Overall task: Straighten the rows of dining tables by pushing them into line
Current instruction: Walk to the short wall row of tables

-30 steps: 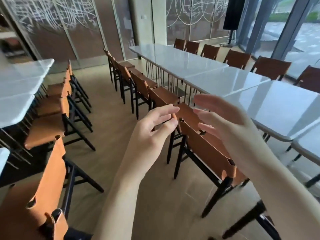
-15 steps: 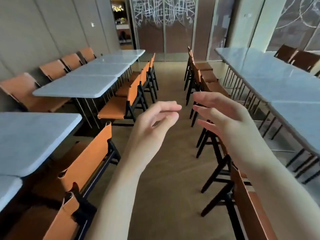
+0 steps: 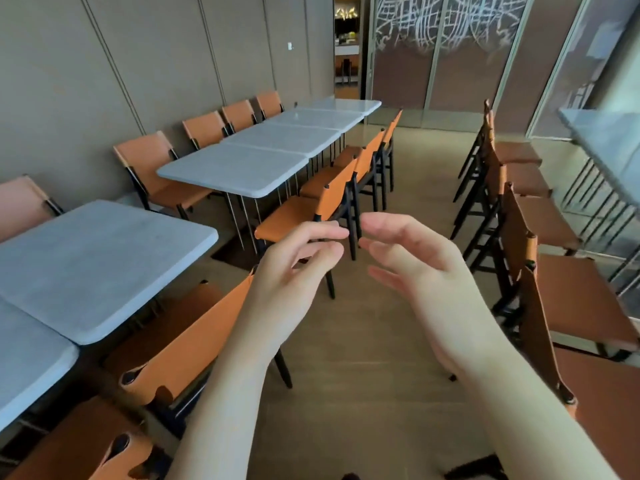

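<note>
A row of pale grey dining tables runs along the left wall. The nearest full table [image 3: 86,268] stands apart from the far group [image 3: 242,171], with a gap between them. Another table's corner [image 3: 24,372] shows at the bottom left, and one more table edge [image 3: 609,147] at the right. My left hand [image 3: 294,282] and my right hand [image 3: 426,271] are raised in mid-air over the aisle, fingers loosely bent, fingertips almost meeting. Neither hand touches a table or holds anything.
Orange chairs with black frames line both sides of the aisle: one [image 3: 187,344] just left of my left arm, another [image 3: 540,306] close to my right arm, several more further off. Wooden floor [image 3: 398,188] runs ahead to glass partitions.
The view has swung left, from the right-hand table row to the left-hand row. Both hands stay raised and empty, now with fingertips closer together.
</note>
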{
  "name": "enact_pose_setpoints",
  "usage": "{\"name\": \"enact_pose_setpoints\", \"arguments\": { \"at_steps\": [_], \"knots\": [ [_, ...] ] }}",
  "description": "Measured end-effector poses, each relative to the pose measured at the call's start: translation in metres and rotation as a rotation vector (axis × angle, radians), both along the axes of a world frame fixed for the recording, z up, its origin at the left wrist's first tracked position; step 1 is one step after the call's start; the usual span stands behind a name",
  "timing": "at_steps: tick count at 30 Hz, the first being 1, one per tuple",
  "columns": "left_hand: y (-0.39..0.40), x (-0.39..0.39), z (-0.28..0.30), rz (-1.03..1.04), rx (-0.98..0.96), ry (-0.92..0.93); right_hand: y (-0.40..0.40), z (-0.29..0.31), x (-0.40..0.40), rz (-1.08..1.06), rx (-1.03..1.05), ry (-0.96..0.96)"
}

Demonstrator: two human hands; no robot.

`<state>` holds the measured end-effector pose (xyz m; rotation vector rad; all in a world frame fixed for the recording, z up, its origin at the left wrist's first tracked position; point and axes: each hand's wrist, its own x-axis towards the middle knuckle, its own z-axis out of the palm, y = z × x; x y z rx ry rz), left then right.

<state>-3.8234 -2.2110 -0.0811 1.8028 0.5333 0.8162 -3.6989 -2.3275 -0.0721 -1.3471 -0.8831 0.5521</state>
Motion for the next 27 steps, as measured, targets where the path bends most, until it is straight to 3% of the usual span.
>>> {"name": "enact_pose_setpoints", "arguments": {
  "at_steps": [10, 27],
  "knots": [
    [0.125, 0.157, 0.019, -0.019, 0.011, -0.021, 0.127, 0.019, 0.155, -0.003, 0.008, -0.007],
    [0.222, 0.456, 0.010, 0.018, 0.036, 0.030, 0.232, 0.006, 0.471, -0.021, 0.017, 0.038]
  ]
}}
